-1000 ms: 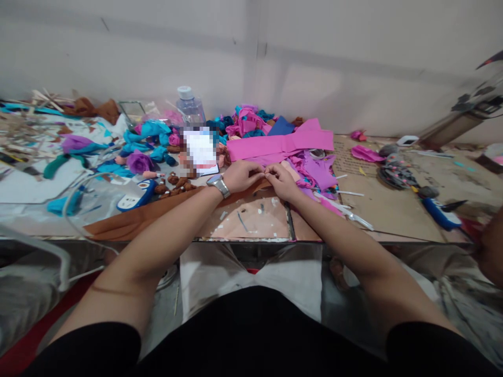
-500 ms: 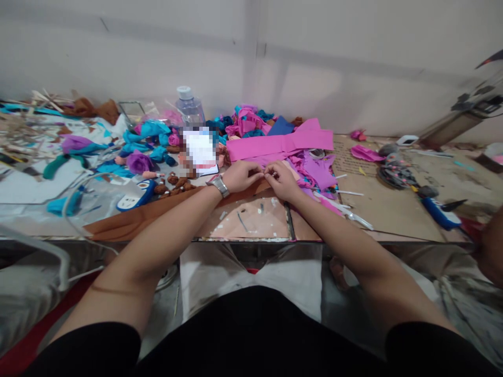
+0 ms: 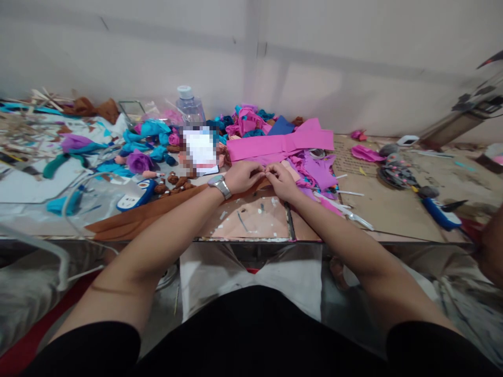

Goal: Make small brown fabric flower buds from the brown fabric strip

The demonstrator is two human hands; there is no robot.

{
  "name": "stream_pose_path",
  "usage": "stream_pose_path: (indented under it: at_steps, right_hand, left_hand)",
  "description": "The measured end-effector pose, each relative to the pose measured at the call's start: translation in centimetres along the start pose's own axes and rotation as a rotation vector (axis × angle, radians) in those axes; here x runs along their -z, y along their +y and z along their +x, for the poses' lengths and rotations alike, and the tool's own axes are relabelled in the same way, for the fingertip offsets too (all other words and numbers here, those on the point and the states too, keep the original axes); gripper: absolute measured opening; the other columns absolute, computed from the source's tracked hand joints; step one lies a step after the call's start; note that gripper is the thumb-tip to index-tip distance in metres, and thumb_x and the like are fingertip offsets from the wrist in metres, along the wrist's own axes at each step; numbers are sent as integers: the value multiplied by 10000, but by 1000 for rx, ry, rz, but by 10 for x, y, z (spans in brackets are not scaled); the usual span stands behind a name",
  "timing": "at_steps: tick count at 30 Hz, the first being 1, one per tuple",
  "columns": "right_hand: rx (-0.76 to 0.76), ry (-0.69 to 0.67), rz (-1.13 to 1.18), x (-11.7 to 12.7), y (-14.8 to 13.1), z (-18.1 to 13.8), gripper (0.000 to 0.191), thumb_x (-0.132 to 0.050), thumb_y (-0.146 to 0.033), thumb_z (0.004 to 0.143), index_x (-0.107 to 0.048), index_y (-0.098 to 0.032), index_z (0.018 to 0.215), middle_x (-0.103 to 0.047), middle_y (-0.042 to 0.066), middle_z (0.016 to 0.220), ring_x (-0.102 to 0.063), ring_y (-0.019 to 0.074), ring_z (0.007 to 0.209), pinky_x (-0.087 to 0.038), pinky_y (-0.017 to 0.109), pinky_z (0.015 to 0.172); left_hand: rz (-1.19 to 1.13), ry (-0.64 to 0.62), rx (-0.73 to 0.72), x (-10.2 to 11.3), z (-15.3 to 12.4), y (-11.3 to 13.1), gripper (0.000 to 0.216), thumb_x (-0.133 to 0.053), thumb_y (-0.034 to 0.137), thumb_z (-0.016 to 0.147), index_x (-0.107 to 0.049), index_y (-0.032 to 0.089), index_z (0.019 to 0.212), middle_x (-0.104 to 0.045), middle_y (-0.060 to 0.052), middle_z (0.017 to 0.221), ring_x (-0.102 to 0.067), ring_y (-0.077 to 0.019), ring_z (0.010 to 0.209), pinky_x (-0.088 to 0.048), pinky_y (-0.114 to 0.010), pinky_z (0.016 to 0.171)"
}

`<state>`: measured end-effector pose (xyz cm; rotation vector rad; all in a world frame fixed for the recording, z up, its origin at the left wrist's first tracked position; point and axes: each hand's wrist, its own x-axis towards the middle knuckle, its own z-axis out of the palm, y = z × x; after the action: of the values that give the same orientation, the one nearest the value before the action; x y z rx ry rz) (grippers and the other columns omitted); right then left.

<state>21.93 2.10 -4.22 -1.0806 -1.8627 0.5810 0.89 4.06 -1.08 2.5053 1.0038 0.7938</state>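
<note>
A long strip of brown crepe paper (image 3: 145, 213) runs from the table's front left up to my hands. My left hand (image 3: 242, 177), with a watch on the wrist, pinches the strip's far end between thumb and fingers. Fingertips nearly touching it, my right hand (image 3: 283, 182) is closed on the same end in a pinch. The exact bit between the fingertips is hidden. Just beyond my hands lie a folded pink crepe paper strip (image 3: 271, 148) and purple paper scraps (image 3: 323, 170). Several small brown rolled pieces (image 3: 181, 184) sit left of my left wrist.
A phone (image 3: 202, 149) with a blurred screen and a plastic bottle (image 3: 190, 107) stand behind. Leftward are blue-and-white power strip (image 3: 135, 196), green-handled pliers (image 3: 58, 165) and paper flowers (image 3: 139, 161). At right lie a hot glue gun (image 3: 440, 212) and cardboard (image 3: 385, 209); another person's arm (image 3: 493, 246) shows.
Both hands stay pinched together at the brown strip's end. They have shifted very slightly to the right, and the left wrist has turned a little.
</note>
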Motion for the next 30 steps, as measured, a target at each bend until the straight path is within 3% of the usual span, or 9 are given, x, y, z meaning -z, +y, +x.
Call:
stream_pose_path:
  at_steps: [10,24,30]
  right_hand:
    - [21,49,-4,3,1,-1,157,-661,-395,939,-665,-239,951,-673,60,987,-604,237,946,-529,387,841]
    - [178,60,-113,10,-11,-1,102,-686,-338,932,-699,-250,981,-608,107,1128,-595,301,1106,-525,516,1043]
    - [212,56,-127,11,-11,0,105,-683,-352,950,-699,-250,967,-614,108,1116,-599,306,1107,-508,513,1047]
  left_hand:
    - [-60,13,31,4,-1,-4,309,-599,359,965,-814,156,1054,-829,-97,997,-727,-234,878,-523,-347,820]
    - [-156,19,60,4,0,-3,281,-582,350,924,-782,152,920,-805,-69,896,-689,-204,815,-507,-321,780]
    - [-169,18,64,3,1,-5,268,-584,347,901,-772,157,887,-795,-57,863,-680,-198,789,-490,-316,751]
